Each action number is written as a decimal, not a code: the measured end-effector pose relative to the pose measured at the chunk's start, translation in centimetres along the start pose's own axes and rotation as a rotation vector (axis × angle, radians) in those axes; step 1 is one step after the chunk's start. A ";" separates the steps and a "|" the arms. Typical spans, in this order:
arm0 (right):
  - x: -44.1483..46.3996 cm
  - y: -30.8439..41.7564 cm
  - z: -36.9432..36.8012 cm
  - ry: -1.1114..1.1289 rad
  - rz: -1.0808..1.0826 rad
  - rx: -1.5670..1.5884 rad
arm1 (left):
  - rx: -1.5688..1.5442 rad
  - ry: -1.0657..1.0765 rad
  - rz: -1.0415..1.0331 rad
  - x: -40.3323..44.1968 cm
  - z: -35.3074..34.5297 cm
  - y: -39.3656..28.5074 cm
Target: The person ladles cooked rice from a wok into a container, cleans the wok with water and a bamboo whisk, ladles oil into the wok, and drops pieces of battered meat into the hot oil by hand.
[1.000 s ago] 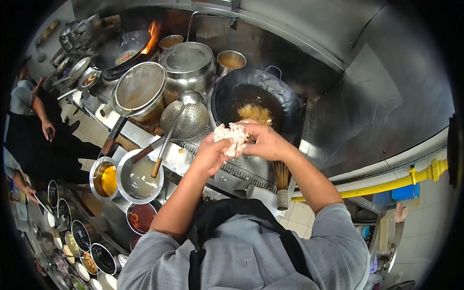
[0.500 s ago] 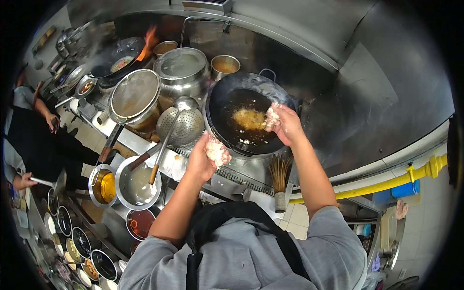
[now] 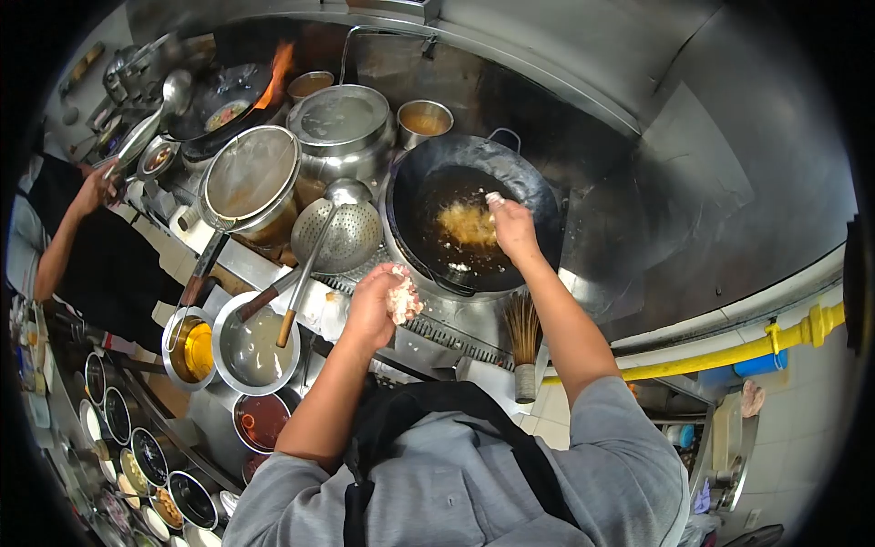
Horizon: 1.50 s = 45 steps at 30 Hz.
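Note:
My left hand (image 3: 372, 308) is closed round a clump of pale, coated food (image 3: 404, 296) in front of the stove edge. Over the right side of a large black wok (image 3: 424, 187) is my right hand (image 3: 514, 230), its fingers pinched on a small pale piece of the same food (image 3: 494, 198). Dark oil fills the wok, and golden food (image 3: 467, 224) bubbles in it near my right fingertips. Small white bits float on the oil close to the near rim.
A perforated strainer (image 3: 351, 239) with a ladle (image 3: 314, 260) across it lies left of the wok. A bamboo brush (image 3: 524, 360) stands below it. Lidded pots (image 3: 339, 118), bowls of liquid (image 3: 260, 351) and a flaming wok (image 3: 196, 114) are further left, beside another person (image 3: 100, 246).
My right hand has moved from beside my left hand to over the wok, taking a piece of the food. My left hand has drawn slightly left. The other person now reaches a ladle towards the flaming wok.

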State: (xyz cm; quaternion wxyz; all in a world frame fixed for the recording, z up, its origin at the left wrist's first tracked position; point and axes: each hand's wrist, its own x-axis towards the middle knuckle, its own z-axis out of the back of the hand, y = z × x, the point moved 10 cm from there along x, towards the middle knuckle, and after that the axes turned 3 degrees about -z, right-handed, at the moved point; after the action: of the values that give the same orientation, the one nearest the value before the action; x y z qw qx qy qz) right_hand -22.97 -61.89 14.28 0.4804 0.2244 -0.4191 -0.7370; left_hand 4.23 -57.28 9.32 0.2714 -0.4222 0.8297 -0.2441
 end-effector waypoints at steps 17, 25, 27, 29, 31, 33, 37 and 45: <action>-1.3 2.6 -1.6 -0.027 0.294 -0.455 | -0.234 0.242 0.095 -0.1 -1.4 1.0; -14.6 13.7 -3.2 0.338 0.649 -0.390 | -0.117 0.157 0.006 1.3 -5.2 2.3; -14.5 13.1 -2.4 0.241 0.626 -0.406 | -0.091 0.128 0.015 1.6 -5.2 2.6; -14.1 12.7 -1.3 0.213 0.615 -0.305 | -0.067 0.093 0.020 1.6 -5.0 2.8; -13.9 12.4 -0.2 0.183 0.606 -0.204 | -0.165 0.078 0.080 1.2 -5.6 3.1; -12.3 7.8 -0.7 0.348 0.071 0.222 | -0.189 0.100 0.070 1.1 -5.9 3.2; -12.3 5.6 -1.6 0.389 -0.196 0.553 | -0.149 0.161 -0.001 0.7 -6.2 2.5; -13.5 9.5 -2.6 0.514 0.145 0.042 | 0.419 0.055 -0.335 1.0 -4.7 1.0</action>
State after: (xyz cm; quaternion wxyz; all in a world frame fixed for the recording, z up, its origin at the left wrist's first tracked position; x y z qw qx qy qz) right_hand -10.16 -52.63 19.79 0.6178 0.3835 -0.3134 -0.6108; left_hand 0.11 -56.79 11.87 0.2862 -0.4814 0.6867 -0.4635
